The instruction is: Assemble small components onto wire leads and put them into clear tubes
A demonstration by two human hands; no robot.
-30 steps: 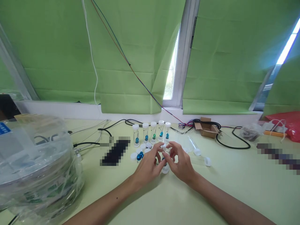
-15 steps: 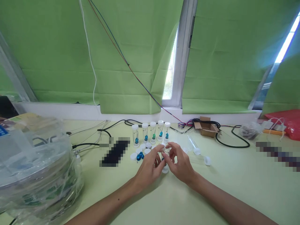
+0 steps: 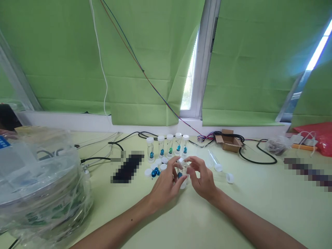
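Green blinds (image 3: 155, 86) cover most of the window behind a pale table (image 3: 197, 221), leaving a bright gap at the frame. At mid-table, the left hand (image 3: 166, 180) has its fingers clamped around an upright tube (image 3: 184, 169), seemingly to keep it from tipping. A bead (image 3: 180, 175), blue, shows between thumb and forefinger; whether it sits inside the tube or against its wall, I cannot tell. The right hand (image 3: 203, 178) curves just beside the tube with thumb and fingers apart, perhaps to guard that side; any contact is hard to make out.

Behind, five capped tubes (image 3: 161, 148) stand in a line, probably set back to give the hands room. Loose caps (image 3: 148, 173) and a bead pile (image 3: 154, 174) lie left of the held tube, likely for easy reach. Farther right, a cardboard box (image 3: 229, 147) and black cables (image 3: 258, 162) lie toward the wall, apparently kept out of the way.
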